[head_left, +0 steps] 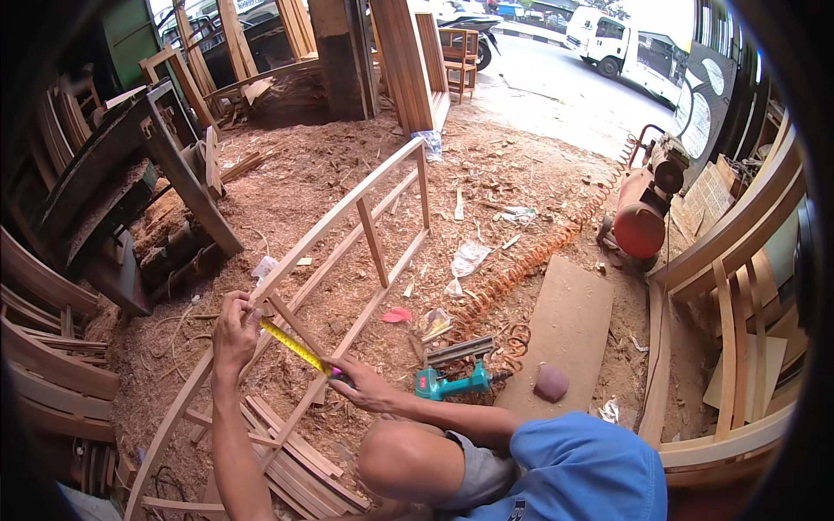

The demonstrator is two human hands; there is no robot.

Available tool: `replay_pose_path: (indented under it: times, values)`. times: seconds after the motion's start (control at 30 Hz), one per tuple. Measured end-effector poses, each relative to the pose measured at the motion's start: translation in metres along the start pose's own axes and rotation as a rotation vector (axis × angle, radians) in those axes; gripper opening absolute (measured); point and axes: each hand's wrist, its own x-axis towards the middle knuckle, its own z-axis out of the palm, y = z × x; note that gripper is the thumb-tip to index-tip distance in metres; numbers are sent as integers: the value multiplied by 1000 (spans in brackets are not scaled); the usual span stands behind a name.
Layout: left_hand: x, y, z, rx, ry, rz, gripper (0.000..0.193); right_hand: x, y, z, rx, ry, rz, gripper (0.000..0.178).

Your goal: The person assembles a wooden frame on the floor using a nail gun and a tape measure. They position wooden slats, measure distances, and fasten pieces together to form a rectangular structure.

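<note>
A long wooden frame point(372, 243) with rails and crossbars stands on edge in front of me. Across it runs the yellow blade of a tape measure point(293, 344), stretched alongside one crossbar. My left hand point(234, 337) is closed at the upper rail, its fingers pinching the blade's end against the wood. In my right hand point(367, 387) is the tape's dark and pink case, held near the lower rail; my fingers partly hide it. Just right of that hand, a teal nail gun point(454, 380) lies on the floor, joined to an orange coiled hose point(521, 273).
Wood shavings cover the floor. A brown board point(565, 321) with a rounded maroon object point(552, 382) lies to the right. Behind it stands a red air compressor point(640, 227). Cut wooden strips point(300, 473) lie near my knee. Curved wooden parts point(61, 382) line the left side.
</note>
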Motion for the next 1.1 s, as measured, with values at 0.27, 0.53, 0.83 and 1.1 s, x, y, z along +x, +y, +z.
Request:
replay_pose_path:
  times: [0.27, 0.53, 0.83, 1.1]
  values:
    - [17, -16, -2, 137, 27, 89, 33, -86, 62, -12, 232, -220, 344, 42]
    - [-15, -11, -23, 569, 5, 107, 57, -95, 23, -134, -206, 92, 311, 34]
    - [-57, -53, -54, 477, -7, -41, 42, -117, 7, -200, -445, 65, 296, 30]
    - [-107, -107, -96, 497, 184, 255, 38, -70, 7, -247, -757, -349, 65, 25]
